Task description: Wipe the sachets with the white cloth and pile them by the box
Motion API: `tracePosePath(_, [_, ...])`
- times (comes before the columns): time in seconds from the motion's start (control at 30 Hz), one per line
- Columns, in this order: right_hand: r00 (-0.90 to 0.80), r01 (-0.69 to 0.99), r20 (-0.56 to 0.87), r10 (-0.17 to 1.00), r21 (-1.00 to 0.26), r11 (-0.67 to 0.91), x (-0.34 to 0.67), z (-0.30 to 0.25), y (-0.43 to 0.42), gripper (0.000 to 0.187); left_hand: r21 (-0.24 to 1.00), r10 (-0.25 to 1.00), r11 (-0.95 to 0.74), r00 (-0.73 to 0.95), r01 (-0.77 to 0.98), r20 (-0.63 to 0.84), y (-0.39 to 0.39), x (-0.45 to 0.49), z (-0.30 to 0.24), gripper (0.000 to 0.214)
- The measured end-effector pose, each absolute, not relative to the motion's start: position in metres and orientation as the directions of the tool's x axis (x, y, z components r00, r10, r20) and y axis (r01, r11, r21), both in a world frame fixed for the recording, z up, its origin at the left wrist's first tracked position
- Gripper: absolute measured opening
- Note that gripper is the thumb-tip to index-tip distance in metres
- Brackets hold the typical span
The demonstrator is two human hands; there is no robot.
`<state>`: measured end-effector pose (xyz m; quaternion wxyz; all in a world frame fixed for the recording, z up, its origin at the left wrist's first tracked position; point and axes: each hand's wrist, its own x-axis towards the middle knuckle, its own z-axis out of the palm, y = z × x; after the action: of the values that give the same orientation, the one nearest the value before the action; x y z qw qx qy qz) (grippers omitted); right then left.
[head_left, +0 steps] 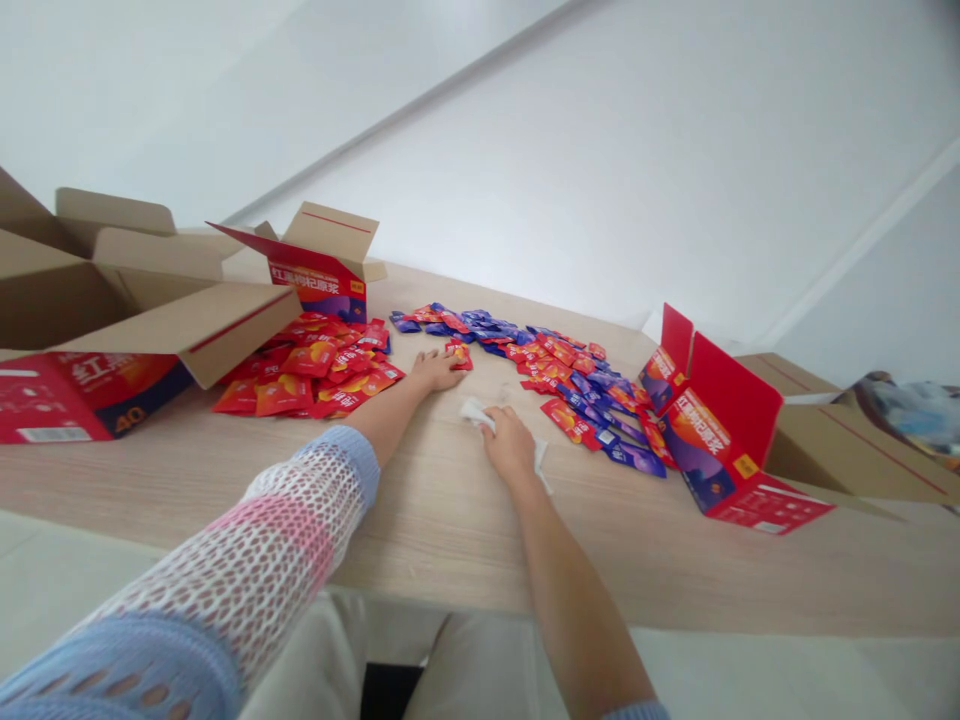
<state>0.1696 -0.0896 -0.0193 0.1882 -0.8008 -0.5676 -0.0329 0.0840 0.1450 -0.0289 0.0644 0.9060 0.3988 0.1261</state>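
Note:
My left hand (436,371) lies low over the middle of the table with its fingers stretched out. Its fingertips are at a single red sachet (460,354), touching or just beside it. Closed round a crumpled white tissue (475,409), my right hand (513,445) rests on the tabletop a little nearer to me; part of the tissue shows past its right side. Left of my left hand is a heap of red sachets (315,362). Beyond both hands, purple sachets (480,328) lie in a band that runs right into mixed red and purple sachets (592,385).
An open red carton (150,385) stands at the left, with a smaller open red carton (319,285) behind the heap. Another open red carton (720,450) is at the right. The wooden table (442,530) meets a white wall at the back. A clear plastic bag (919,410) sits far right.

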Motion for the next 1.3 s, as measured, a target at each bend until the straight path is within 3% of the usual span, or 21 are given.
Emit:
tracePosePath(0.17, [0.688, 0.716, 0.318, 0.652, -0.440, -0.542, 0.211, -0.025, -0.092, 0.036, 0.265, 0.581, -0.797, 0.809, 0.542, 0.093, 0.081, 0.057, -0.029, 0.047])
tracePosePath(0.27, [0.698, 0.697, 0.331, 0.635, -0.516, -0.498, 0.218, -0.029, -0.102, 0.039, 0.333, 0.385, -0.878, 0.921, 0.343, 0.066, 0.036, 0.028, -0.029, 0.038])
tracePosePath(0.33, [0.670, 0.720, 0.363, 0.648, -0.531, -0.447, 0.214, -0.031, -0.107, 0.040, 0.393, 0.328, -0.877, 0.942, 0.277, 0.067, 0.011, 0.006, -0.028, 0.033])
tracePosePath(0.53, [0.562, 0.794, 0.379, 0.735, -0.496, -0.351, 0.189, -0.029, -0.114, 0.034, 0.395, 0.364, -0.874, 0.920, 0.283, 0.148, -0.024, -0.032, -0.020, 0.041])
tracePosePath(0.73, [0.465, 0.832, 0.409, 0.785, -0.505, -0.230, 0.194, -0.035, -0.107, 0.030, 0.176, 0.429, -0.899, 0.884, 0.400, 0.183, -0.005, -0.018, -0.022, 0.045])
tracePosePath(0.83, [0.455, 0.834, 0.448, 0.770, -0.518, -0.192, 0.197, -0.033, -0.106, 0.031, 0.172, 0.497, -0.867, 0.837, 0.467, 0.231, 0.017, -0.011, -0.027, 0.046])
tracePosePath(1.1, [0.313, 0.840, 0.594, 0.742, -0.538, 0.077, 0.169, -0.009, -0.111, 0.024, 0.272, 0.384, -0.881, 0.921, 0.386, -0.064, 0.042, -0.004, -0.018, 0.062])
tracePosePath(1.23, [0.056, 0.837, 0.503, 0.863, -0.494, 0.234, 0.150, -0.013, -0.110, 0.024, 0.227, 0.322, -0.892, 0.901, 0.392, -0.292, 0.037, -0.008, -0.005, 0.068])
tracePosePath(1.3, [-0.033, 0.837, 0.422, 0.906, -0.485, 0.256, 0.144, -0.016, -0.110, 0.029, 0.208, 0.296, -0.897, 0.879, 0.391, -0.374, 0.037, -0.012, 0.003, 0.081])
